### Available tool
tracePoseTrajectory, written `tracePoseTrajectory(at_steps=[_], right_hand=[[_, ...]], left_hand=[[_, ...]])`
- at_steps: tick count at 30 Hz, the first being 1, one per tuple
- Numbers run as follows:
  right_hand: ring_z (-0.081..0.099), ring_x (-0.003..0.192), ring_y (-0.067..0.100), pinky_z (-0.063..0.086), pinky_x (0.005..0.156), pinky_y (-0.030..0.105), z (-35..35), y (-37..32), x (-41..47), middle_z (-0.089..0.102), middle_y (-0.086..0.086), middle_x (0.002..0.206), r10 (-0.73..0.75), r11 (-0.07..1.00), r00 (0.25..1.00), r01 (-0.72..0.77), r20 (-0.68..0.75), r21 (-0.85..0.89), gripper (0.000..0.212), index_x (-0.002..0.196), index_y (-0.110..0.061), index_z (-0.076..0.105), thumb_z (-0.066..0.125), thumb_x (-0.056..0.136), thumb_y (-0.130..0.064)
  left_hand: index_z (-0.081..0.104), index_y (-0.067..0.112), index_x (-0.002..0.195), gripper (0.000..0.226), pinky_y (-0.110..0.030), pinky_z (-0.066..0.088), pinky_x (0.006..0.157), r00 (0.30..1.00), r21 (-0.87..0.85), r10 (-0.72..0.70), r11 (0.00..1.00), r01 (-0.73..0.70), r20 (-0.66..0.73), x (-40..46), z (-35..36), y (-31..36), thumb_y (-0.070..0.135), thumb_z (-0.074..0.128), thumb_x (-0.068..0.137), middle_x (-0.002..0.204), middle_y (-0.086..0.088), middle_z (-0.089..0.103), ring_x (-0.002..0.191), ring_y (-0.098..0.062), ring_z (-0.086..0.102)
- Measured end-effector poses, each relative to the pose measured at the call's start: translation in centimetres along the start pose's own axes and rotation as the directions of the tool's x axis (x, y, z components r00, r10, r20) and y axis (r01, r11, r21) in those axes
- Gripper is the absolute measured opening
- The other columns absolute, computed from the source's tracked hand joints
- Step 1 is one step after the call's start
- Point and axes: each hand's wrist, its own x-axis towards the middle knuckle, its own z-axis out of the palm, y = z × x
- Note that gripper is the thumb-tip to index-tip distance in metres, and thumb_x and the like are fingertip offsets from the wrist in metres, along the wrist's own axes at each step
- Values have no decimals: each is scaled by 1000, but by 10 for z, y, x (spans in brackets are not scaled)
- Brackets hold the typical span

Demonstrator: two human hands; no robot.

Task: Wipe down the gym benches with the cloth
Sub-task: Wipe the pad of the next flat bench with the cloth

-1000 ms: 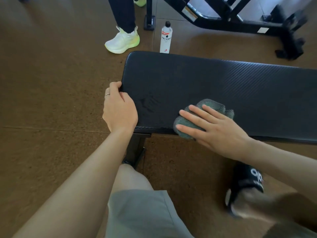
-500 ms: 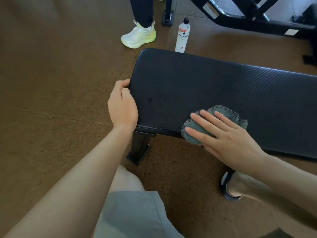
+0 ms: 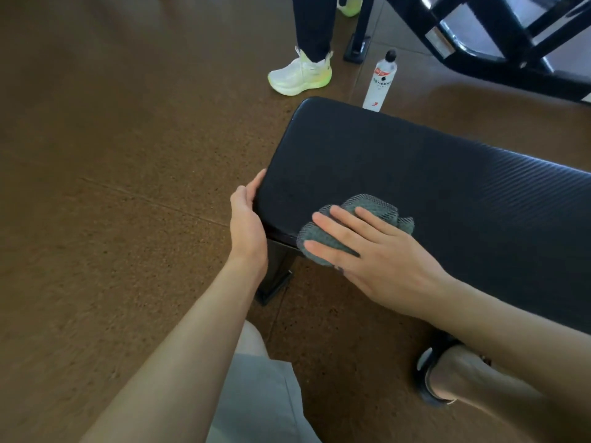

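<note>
A black padded bench (image 3: pixel 431 193) ran from the middle of the view toward the right edge, its rounded end pointing left. The upholstery was dark and matte, with a fine diagonal ribbed weave visible toward the right and a smoother look near the end. A black metal leg (image 3: pixel 275 276) stood under the near left corner on the brown speckled floor (image 3: pixel 112 187).

The cloth (image 3: pixel 374 209), a crumpled grey-green knit with a dark trimmed edge, lay on the near edge of the bench close to its left end, part of it hanging over the front rim. The right hand (image 3: pixel 380 260) lay flat on top of the cloth, fingers straight and slightly spread, pressing it against the pad. The left hand (image 3: pixel 248 219) gripped the end of the bench, its fingers curled over the rounded left edge.

Beyond the far side of the bench a white bottle (image 3: pixel 380 81) with a dark cap stood upright on the floor. Near it stood another person's white and yellow-green shoe (image 3: pixel 299 75), and black equipment framing (image 3: pixel 499 49) occupied the upper right.
</note>
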Motion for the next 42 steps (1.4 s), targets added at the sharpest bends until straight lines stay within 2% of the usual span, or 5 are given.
tracePoseTrajectory(at_steps=[12,20,27,34,42], right_hand=[[10,157,20,8,128,42,-26,18,147,18,1,170,-17,978,1000,20,-18,206,55,160,-26,28,20,108,-42],[5,158,24,6,127,43,-21,97,163,8,3,172,492,836,870,-476,12,272,57,164,-25,13,14,108,-38],[7,158,18,6,128,42,-20,27,104,13,-2,170,35,965,999,-25,-34,260,57,162,-32,18,11,106,-41],[11,157,25,10,126,44,-17,120,196,16,3,170,470,847,883,-454,11,276,54,162,-27,23,18,109,-36],[54,125,21,24,118,42,-26,59,187,68,-1,121,30,975,995,-8,-98,221,55,113,-26,71,20,102,-42]], left_hand=[[39,31,159,62,-35,45,112,1000,-273,-1,962,1,3,11,-1,-10,59,18,109,157,2,51,139,-13,53],[46,29,155,59,-31,30,121,987,36,44,999,-38,-157,8,10,2,56,20,110,151,16,54,136,-1,47],[76,31,115,58,-44,48,107,877,200,137,979,-48,-461,18,37,11,50,22,108,111,14,73,106,-8,65],[77,30,111,62,-43,50,105,849,271,176,962,-40,-498,20,41,7,49,19,106,108,18,75,107,-8,67],[77,26,111,57,-48,47,107,802,286,192,958,-28,-565,24,42,5,46,23,107,115,4,75,113,-23,66]])
